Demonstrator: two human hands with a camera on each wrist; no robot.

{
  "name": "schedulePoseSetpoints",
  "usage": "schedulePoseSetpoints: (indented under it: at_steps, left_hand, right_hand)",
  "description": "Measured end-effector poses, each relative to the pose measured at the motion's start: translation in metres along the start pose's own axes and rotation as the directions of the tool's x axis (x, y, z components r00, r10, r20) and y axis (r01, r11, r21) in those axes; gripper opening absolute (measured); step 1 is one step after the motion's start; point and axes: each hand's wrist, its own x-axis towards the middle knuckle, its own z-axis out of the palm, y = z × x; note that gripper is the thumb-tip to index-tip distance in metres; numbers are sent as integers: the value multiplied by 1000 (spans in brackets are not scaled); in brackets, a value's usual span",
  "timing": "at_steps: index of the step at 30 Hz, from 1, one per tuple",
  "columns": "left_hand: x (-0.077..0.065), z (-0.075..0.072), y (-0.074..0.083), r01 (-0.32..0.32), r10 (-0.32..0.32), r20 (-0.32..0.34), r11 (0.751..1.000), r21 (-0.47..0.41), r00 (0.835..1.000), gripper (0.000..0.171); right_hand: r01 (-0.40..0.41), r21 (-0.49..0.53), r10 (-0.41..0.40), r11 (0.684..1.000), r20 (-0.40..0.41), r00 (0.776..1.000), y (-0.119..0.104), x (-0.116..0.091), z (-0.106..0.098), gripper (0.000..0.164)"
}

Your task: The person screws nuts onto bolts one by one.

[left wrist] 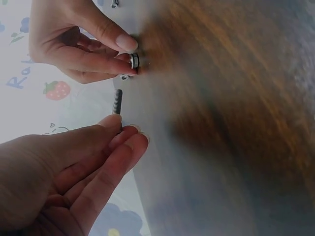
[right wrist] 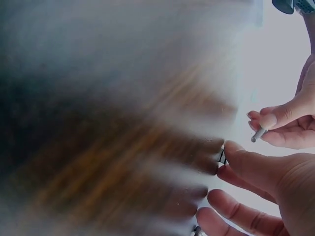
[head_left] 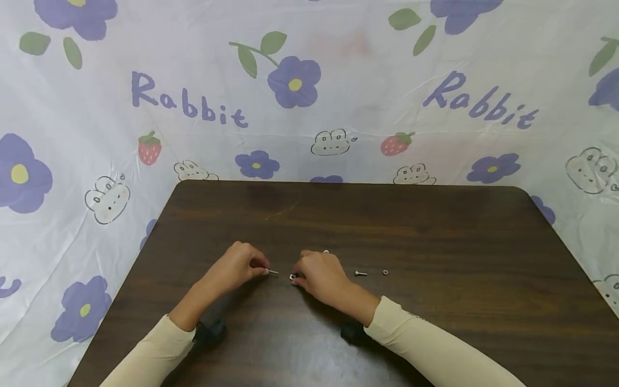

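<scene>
Left hand (head_left: 235,270) pinches one bolt (left wrist: 117,102), thread bared rightward, apparently for access; right hand (head_left: 321,275) pinches one nut (left wrist: 134,61) edgewise

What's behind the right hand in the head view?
A small metal piece peeks out past the far edge of the right hand. Anything the hand covers can't be seen.

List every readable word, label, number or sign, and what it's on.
"Rabbit": patterned backdrop, left.
"Rabbit": same backdrop, right.
"Ra": backdrop again, left wrist view; remainder hidden.
Right sleeve: dark marks, too small to read.
Backdrop's left edge: purple mark cut off, unreadable.
</scene>
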Motion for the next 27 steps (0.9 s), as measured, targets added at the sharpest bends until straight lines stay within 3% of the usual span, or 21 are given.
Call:
schedulePoseSetpoints:
  at_steps: [13, 27]
  left_hand:
    - [-3, 2, 2, -5, 3, -39, 999, -51, 999, 4]
    - [-7, 2, 2, -13, 12, -55, 999, -31, 998, 5]
  right_hand:
    - [-33, -49, 31, 998, -44, 999, -5, -1, 3, 14]
    - [-50, -87, 47, 995, -38, 998, -7, 2, 7, 11]
